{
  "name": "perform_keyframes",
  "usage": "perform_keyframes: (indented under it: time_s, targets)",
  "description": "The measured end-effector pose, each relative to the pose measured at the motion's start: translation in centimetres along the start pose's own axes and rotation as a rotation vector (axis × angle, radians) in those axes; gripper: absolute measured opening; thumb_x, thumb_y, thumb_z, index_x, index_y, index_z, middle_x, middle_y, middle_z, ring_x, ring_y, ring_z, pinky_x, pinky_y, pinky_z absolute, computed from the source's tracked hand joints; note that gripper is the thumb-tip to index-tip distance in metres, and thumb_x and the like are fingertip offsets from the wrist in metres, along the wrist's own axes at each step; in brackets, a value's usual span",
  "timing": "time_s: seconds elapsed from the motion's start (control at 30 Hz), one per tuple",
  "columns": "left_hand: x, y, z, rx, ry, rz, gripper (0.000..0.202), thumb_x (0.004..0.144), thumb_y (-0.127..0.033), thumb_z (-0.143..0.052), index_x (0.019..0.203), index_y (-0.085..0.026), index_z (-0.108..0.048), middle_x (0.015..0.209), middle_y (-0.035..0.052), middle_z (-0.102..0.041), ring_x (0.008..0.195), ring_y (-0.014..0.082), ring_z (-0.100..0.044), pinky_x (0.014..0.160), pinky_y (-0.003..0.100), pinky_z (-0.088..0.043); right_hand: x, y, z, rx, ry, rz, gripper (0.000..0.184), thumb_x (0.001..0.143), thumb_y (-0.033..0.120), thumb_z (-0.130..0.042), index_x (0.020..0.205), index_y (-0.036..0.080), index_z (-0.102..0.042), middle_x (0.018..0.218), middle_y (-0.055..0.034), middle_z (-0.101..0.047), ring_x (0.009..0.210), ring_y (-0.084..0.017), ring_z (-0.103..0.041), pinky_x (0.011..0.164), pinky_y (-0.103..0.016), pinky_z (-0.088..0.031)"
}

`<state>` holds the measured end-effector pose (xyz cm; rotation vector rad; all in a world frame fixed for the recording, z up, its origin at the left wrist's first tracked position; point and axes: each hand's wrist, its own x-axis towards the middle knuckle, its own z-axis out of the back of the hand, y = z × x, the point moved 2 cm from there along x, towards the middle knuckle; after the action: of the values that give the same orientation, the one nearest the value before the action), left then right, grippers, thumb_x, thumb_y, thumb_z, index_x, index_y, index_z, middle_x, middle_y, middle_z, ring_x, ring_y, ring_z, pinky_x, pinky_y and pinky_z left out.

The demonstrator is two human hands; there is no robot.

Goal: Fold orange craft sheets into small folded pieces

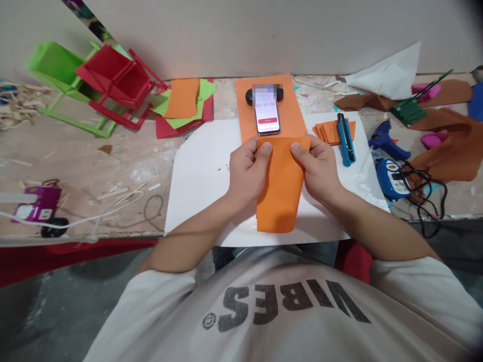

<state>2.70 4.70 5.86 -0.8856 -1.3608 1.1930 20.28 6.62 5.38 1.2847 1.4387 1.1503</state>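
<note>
An orange foam sheet (pixel 281 193) lies folded on a white board (pixel 199 176) in front of me. My left hand (pixel 247 173) pinches its upper left corner, thumb on top. My right hand (pixel 317 168) pinches the upper right corner the same way. Both hands are closed on the sheet. Just beyond it a phone (pixel 267 115) with a timer on its screen leans on a black stand, on another orange sheet (pixel 292 113).
A blue utility knife (pixel 345 138) lies on small orange pieces at the right. Further right lie a blue glue gun (pixel 387 141), a blue device with black cable (pixel 392 178) and brown sheets. Red and green model chairs (pixel 109 83) and stacked coloured sheets (pixel 184 103) sit at the back left.
</note>
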Motion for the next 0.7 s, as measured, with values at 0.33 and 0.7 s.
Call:
perform_keyframes:
  time_s: [0.33,0.7]
  targets:
    - [0.05,-0.15,0.19,0.041,0.008,-0.007,0.07,0.107,-0.086,-0.075,0.076,-0.027,-0.051,0.071,0.0009,-0.052,0.069,0.0194,-0.047,0.064,0.041,-0.038,0.04,0.01,0.08,-0.011,0.001,0.0,0.066,0.073,0.086,-0.104,0.093,0.03,-0.076,0.106,-0.0053,-0.087,0.117,-0.036,-0.084,0.1,-0.051,-0.073]
    - [0.01,-0.29,0.22,0.003,0.001,0.008,0.069,0.104,-0.086,-0.08,0.077,-0.026,-0.058,0.071,0.0011,-0.057,0.074,0.0208,-0.06,0.063,0.04,-0.046,0.13,0.0,0.07,0.002,0.003,0.016,0.065,0.074,0.085,-0.105,0.093,0.03,-0.077,0.106,-0.0053,-0.086,0.115,-0.035,-0.083,0.098,-0.051,-0.072]
